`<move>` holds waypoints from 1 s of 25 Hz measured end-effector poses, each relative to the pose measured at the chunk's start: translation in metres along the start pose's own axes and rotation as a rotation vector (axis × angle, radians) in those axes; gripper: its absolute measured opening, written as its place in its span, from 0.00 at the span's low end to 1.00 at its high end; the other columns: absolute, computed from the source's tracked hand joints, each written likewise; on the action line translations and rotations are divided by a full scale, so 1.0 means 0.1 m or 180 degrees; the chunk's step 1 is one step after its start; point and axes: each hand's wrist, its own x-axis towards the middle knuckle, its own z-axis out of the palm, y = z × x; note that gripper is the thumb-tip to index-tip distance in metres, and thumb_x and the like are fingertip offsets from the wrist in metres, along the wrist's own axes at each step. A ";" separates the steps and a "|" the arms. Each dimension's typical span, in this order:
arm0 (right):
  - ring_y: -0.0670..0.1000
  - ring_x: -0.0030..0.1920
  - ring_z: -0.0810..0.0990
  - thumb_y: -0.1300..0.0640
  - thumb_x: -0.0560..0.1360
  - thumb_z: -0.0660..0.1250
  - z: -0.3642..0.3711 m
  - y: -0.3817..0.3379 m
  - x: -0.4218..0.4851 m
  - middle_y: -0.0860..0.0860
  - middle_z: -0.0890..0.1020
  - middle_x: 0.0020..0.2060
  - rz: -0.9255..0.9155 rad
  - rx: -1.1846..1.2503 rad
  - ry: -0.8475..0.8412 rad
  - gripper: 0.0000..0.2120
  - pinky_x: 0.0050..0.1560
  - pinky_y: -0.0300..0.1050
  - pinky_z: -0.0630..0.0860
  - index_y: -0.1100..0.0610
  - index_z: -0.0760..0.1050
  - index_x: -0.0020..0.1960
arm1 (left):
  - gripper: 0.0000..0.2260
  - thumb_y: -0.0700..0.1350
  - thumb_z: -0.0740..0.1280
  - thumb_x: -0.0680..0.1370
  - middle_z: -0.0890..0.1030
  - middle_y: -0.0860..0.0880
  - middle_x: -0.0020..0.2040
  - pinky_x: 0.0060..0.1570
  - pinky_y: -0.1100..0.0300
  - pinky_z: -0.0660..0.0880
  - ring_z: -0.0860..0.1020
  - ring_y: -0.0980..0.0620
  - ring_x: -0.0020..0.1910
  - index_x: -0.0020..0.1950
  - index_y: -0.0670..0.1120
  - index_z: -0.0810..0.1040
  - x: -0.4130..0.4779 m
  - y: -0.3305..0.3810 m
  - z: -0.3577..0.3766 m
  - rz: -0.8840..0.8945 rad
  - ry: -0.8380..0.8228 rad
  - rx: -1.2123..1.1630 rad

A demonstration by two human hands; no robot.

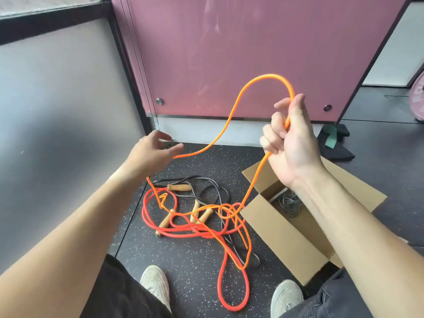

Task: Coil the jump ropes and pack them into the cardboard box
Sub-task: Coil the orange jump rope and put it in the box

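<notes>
The right hand, fingers clamped on the orange rope, is raised above the open cardboard box at near right; the left hand has its fingers spread apart beside the rope. The slack drops into a tangle of red rope, black rope and wooden handles crowding the floor against the box's left edge.

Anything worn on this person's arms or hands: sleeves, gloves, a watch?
Nothing visible. The left forearm and right forearm are bare, with no sleeves showing. The left hand and right hand have no gloves, and no watch or band shows on either wrist.
</notes>
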 end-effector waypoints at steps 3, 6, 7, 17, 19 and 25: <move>0.47 0.25 0.54 0.44 0.85 0.51 0.11 0.02 0.00 0.47 0.60 0.26 0.0180 0.0600 0.0092 0.18 0.28 0.40 0.58 0.53 0.71 0.45 | 0.22 0.67 0.65 0.76 0.84 0.55 0.57 0.62 0.57 0.74 0.80 0.55 0.61 0.61 0.54 0.79 -0.23 0.27 0.15 0.0556 -0.1415 -0.0736; 0.46 0.25 0.57 0.43 0.85 0.52 0.10 0.05 0.03 0.47 0.62 0.27 0.0324 0.0973 0.0150 0.17 0.31 0.39 0.61 0.51 0.71 0.46 | 0.16 0.59 0.64 0.80 0.85 0.50 0.54 0.55 0.56 0.76 0.80 0.56 0.52 0.58 0.50 0.79 -0.47 0.40 0.42 0.1030 -0.2728 -0.0509; 0.46 0.25 0.57 0.43 0.85 0.52 0.06 0.02 0.07 0.47 0.62 0.27 0.0305 0.1031 0.0218 0.17 0.30 0.39 0.61 0.51 0.71 0.46 | 0.14 0.57 0.63 0.82 0.85 0.47 0.49 0.48 0.54 0.75 0.79 0.54 0.45 0.52 0.46 0.78 -0.47 0.38 0.49 0.1131 -0.2754 -0.0286; 0.50 0.30 0.75 0.47 0.83 0.60 -0.89 -0.18 0.37 0.53 0.78 0.36 0.1168 -0.2319 0.1249 0.10 0.35 0.43 0.75 0.54 0.72 0.52 | 0.21 0.54 0.63 0.82 0.56 0.52 0.30 0.33 0.56 0.56 0.52 0.53 0.27 0.29 0.51 0.70 -0.17 0.26 0.00 0.0418 -0.1711 -0.2152; 0.59 0.48 0.79 0.41 0.79 0.65 -0.81 -0.06 0.24 0.61 0.78 0.53 0.1837 -0.4819 0.0725 0.20 0.50 0.52 0.76 0.57 0.70 0.58 | 0.19 0.51 0.61 0.84 0.55 0.52 0.31 0.30 0.61 0.60 0.52 0.54 0.27 0.33 0.51 0.71 -0.22 0.30 0.05 0.0349 -0.1743 -0.2373; 0.45 0.51 0.81 0.47 0.84 0.58 -0.03 0.23 -0.19 0.49 0.84 0.53 0.0473 -0.4290 -0.1694 0.12 0.56 0.45 0.73 0.45 0.78 0.60 | 0.16 0.53 0.67 0.80 0.57 0.50 0.29 0.29 0.63 0.69 0.56 0.52 0.27 0.35 0.48 0.78 -0.35 0.41 0.19 0.0335 -0.1431 -0.1832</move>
